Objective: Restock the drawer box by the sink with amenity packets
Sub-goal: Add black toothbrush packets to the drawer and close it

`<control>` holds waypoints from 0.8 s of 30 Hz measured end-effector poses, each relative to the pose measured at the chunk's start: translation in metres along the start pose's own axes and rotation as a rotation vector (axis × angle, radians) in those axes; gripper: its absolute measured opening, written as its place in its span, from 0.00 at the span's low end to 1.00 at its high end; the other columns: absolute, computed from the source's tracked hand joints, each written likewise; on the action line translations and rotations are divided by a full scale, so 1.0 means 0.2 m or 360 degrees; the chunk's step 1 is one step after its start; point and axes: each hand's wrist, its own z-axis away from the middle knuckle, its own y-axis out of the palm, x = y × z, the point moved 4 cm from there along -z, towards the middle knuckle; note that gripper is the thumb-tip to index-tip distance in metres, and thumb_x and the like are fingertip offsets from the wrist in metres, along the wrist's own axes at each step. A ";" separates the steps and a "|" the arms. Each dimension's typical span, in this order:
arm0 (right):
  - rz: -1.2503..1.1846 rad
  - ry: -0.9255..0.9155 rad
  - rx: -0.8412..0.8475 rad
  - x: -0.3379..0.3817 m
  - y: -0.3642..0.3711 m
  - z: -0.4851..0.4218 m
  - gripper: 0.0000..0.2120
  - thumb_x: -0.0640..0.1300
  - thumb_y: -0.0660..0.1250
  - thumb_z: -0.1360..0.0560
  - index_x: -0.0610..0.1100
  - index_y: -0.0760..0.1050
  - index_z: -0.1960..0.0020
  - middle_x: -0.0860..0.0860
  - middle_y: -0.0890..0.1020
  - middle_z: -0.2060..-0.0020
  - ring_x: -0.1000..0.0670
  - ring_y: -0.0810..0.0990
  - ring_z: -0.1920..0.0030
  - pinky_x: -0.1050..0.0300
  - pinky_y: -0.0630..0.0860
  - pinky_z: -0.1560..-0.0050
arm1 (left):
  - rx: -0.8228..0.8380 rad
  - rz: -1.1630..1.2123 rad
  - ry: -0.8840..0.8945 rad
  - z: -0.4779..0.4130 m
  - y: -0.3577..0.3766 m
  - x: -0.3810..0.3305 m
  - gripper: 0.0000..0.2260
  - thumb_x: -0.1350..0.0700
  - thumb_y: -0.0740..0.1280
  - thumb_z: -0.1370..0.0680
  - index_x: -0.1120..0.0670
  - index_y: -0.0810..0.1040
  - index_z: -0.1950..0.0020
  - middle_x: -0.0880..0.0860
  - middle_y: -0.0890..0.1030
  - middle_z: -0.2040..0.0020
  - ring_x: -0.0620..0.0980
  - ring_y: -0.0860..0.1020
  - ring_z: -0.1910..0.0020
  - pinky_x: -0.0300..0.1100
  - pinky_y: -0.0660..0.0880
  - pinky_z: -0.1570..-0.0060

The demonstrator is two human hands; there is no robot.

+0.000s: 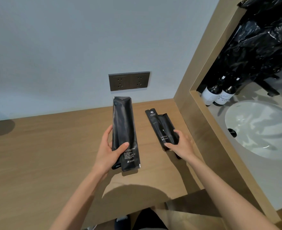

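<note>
The left hand (109, 150) grips long packets (124, 130) low; the right hand (181, 145) pinches toothbrush packets (163, 128). They look light, thin and slippery: better held mid-length.

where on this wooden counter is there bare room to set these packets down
The whole stretch of the counter to the left of the left hand is bare. A narrow bare strip runs between the packets it holds and the toothbrush packets under the right hand. Crowded: the right corner by the wooden frame.
</note>
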 end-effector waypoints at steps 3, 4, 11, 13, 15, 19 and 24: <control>0.0106 0.0145 0.0024 -0.05 0.04 -0.09 0.42 0.59 0.74 0.35 0.54 0.59 0.27 0.47 0.67 0.31 0.40 0.62 0.31 0.44 0.64 0.36 | 0.0008 -0.0013 0.0047 0.00 -0.02 -0.03 0.33 0.64 0.71 0.27 0.34 0.62 0.33 0.52 0.79 0.37 0.51 0.82 0.46 0.51 0.81 0.49; 0.0109 0.0186 0.0022 -0.05 0.05 -0.11 0.44 0.59 0.74 0.36 0.54 0.57 0.26 0.46 0.66 0.30 0.40 0.61 0.31 0.43 0.64 0.35 | 0.0014 -0.0013 0.0073 0.00 -0.03 -0.04 0.33 0.64 0.71 0.27 0.33 0.63 0.34 0.51 0.77 0.35 0.51 0.82 0.45 0.49 0.81 0.50; 0.0131 0.0293 -0.0138 0.05 0.15 -0.17 0.50 0.59 0.79 0.43 0.52 0.58 0.27 0.44 0.66 0.34 0.41 0.62 0.32 0.44 0.64 0.36 | 0.0039 -0.0076 0.0104 -0.04 -0.06 -0.08 0.34 0.64 0.71 0.26 0.27 0.64 0.38 0.53 0.75 0.33 0.52 0.81 0.43 0.52 0.79 0.45; 0.0046 0.0318 -0.0151 0.08 0.17 -0.19 0.49 0.56 0.80 0.44 0.49 0.60 0.29 0.44 0.69 0.35 0.41 0.66 0.33 0.44 0.66 0.36 | 0.0032 -0.0098 0.0095 -0.05 -0.06 -0.09 0.34 0.64 0.71 0.26 0.28 0.64 0.37 0.52 0.77 0.35 0.51 0.82 0.45 0.50 0.80 0.48; -0.0077 0.0328 -0.0136 0.09 0.19 -0.21 0.46 0.54 0.81 0.44 0.46 0.64 0.32 0.44 0.72 0.37 0.40 0.70 0.35 0.44 0.71 0.38 | 0.0036 -0.0129 0.0090 -0.05 -0.05 -0.09 0.34 0.64 0.70 0.26 0.30 0.63 0.35 0.52 0.78 0.36 0.50 0.83 0.47 0.48 0.81 0.50; -0.0167 0.0340 -0.0101 0.12 0.19 -0.22 0.40 0.50 0.80 0.43 0.45 0.65 0.36 0.45 0.75 0.40 0.40 0.76 0.42 0.44 0.77 0.46 | 0.0048 -0.0151 0.0083 -0.07 -0.04 -0.09 0.35 0.64 0.71 0.26 0.31 0.62 0.32 0.51 0.77 0.34 0.50 0.82 0.45 0.49 0.80 0.47; -0.0210 0.0252 -0.0042 0.16 0.19 -0.18 0.44 0.43 0.77 0.38 0.49 0.57 0.29 0.46 0.75 0.38 0.39 0.78 0.44 0.43 0.78 0.46 | 0.0048 -0.0135 0.0071 -0.09 -0.01 -0.11 0.35 0.65 0.71 0.26 0.33 0.62 0.31 0.53 0.78 0.36 0.48 0.83 0.50 0.41 0.81 0.57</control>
